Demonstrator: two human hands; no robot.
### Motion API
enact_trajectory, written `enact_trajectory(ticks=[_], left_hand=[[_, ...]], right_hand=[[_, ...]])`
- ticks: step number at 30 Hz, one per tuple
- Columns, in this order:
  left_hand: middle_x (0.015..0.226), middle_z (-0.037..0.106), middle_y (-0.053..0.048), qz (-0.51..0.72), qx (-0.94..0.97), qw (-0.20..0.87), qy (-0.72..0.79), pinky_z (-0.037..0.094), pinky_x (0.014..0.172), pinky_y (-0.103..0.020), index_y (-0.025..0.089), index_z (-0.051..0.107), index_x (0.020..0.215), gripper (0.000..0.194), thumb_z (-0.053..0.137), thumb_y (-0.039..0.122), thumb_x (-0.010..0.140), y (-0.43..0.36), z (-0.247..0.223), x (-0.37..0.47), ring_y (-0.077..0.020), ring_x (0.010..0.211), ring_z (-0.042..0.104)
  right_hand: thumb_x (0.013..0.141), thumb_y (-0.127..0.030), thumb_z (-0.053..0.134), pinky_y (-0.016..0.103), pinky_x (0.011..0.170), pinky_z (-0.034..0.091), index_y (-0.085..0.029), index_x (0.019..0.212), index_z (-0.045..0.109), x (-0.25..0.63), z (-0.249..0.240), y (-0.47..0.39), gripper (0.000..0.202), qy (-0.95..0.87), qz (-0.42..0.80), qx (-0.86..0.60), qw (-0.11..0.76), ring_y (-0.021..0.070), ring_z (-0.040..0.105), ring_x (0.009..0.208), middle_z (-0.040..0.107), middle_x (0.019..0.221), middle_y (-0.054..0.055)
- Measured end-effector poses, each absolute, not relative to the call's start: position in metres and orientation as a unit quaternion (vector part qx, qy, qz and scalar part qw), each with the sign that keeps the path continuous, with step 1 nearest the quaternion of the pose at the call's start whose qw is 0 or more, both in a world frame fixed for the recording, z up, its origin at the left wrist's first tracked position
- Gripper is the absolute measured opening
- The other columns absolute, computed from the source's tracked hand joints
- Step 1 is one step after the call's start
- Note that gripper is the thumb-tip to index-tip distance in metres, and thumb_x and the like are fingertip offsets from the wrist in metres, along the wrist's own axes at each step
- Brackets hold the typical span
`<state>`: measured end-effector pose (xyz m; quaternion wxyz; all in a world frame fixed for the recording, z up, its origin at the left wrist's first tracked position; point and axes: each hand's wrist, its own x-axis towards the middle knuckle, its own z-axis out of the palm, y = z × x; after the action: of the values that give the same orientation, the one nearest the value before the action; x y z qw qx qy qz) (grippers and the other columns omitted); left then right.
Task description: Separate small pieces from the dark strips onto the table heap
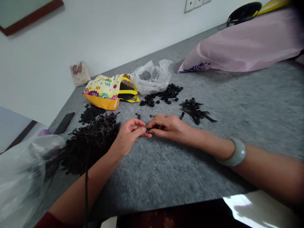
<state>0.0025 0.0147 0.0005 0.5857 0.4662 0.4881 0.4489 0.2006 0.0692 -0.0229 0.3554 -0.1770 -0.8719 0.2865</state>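
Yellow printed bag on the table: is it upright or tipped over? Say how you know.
Tipped over: the yellow printed bag lies on its side, its handles pointing sideways along the table, not up.

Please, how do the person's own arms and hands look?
The left hand and right hand wear no gloves. A smooth pale green bangle circles the right forearm. A dark red sleeve shows on the left arm. A thin black cord hangs before that arm.
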Motion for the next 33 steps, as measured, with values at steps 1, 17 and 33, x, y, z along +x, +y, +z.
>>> enact_trajectory(ticks=[1, 17, 33], left_hand=[[0.079, 0.072, -0.001, 0.449, 0.466, 0.587, 0.487, 0.055, 0.072, -0.026, 0.016, 0.060, 0.086, 0.018, 0.074, 0.018, 0.075, 0.0145, 0.0007, 0.0027, -0.0148, 0.069, 0.074], [0.071, 0.069, 0.000, 0.426, 0.663, 0.298, 0.538, 0.045, 0.068, -0.025, 0.022, 0.070, 0.075, 0.006, 0.072, 0.017, 0.078, 0.0099, -0.0042, 0.0057, -0.0151, 0.069, 0.062], [0.079, 0.069, 0.001, 0.507, 0.449, 0.595, 0.432, 0.052, 0.082, -0.030, 0.018, 0.056, 0.063, 0.014, 0.069, 0.016, 0.068, 0.0151, -0.0008, 0.0080, -0.0120, 0.071, 0.067]], right_hand=[[0.095, -0.025, 0.062, 0.025, 0.070, 0.047, -0.016, 0.100, 0.071, 0.2004, -0.0232, 0.0691, 0.014, -0.874, 0.281, -0.176, 0.356, 0.0139, 0.063, 0.079, 0.069, 0.088, 0.005], [0.100, -0.027, 0.052, 0.030, 0.068, 0.048, -0.013, 0.111, 0.067, 0.2048, -0.0158, 0.0629, 0.023, -0.919, 0.116, -0.216, 0.308, 0.0193, 0.064, 0.079, 0.066, 0.098, 0.012], [0.092, -0.026, 0.064, 0.026, 0.064, 0.043, -0.018, 0.087, 0.069, 0.1980, -0.0160, 0.0650, 0.010, -0.829, 0.304, -0.230, 0.409, 0.0125, 0.057, 0.069, 0.065, 0.077, 0.001]])
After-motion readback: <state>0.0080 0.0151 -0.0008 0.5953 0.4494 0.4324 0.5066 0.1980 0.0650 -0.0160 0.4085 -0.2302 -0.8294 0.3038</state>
